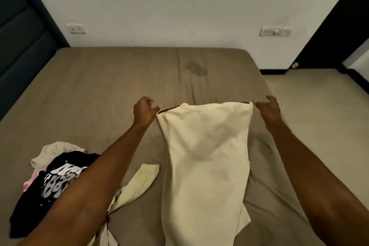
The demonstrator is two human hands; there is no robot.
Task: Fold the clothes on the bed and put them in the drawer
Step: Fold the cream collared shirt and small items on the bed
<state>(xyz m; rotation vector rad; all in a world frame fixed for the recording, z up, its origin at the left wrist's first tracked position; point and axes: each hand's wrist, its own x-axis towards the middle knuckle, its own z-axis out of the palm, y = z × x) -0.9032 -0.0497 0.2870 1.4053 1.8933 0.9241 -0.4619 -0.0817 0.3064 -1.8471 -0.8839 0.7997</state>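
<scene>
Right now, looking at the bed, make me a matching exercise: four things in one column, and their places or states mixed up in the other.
Things:
1. cream garment
2. black printed T-shirt
3. wall socket
4. dark stain

Places or states:
A. on the wall beside the headboard
B. held up by its top corners in both hands
C. on the brown sheet beyond the hands
D. crumpled in the pile on the left of the bed

Pairs: 1-B, 2-D, 3-A, 4-C
</scene>
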